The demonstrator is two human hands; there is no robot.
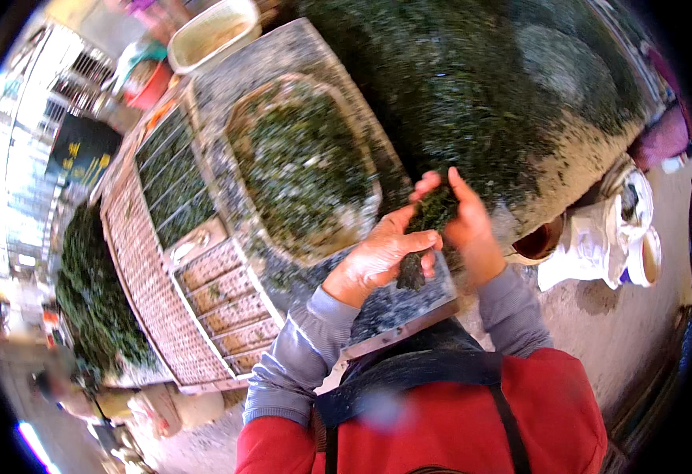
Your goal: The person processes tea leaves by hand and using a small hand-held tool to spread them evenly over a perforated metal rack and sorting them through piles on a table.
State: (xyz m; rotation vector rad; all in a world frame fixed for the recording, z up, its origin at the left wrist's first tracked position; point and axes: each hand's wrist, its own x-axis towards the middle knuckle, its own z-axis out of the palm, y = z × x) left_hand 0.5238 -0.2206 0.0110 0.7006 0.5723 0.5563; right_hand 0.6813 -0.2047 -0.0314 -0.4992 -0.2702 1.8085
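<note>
A clump of dark green plant matter, perhaps seaweed or leaves (435, 208), lies between my two hands in front of me. My left hand (384, 252) is curled around its lower left side, with a dark end of the clump hanging below the fingers. On its right side is my right hand (470, 222), blurred, thumb and fingers raised at the clump. Just beyond my left hand, a rounded basin (227, 133) full of similar green pieces is set on the stone-like worktop (396, 305). A large heap of the same greens (458, 106) spreads beyond my right hand.
Left of the worktop is a perforated pink crate (144, 278) with metal racks (227, 305), beside another green heap (94, 296). A pale tub (189, 50) and a red bucket (150, 89) stand at the upper left. White buckets (639, 260) stand on the floor at right. A person (73, 403) is at lower left.
</note>
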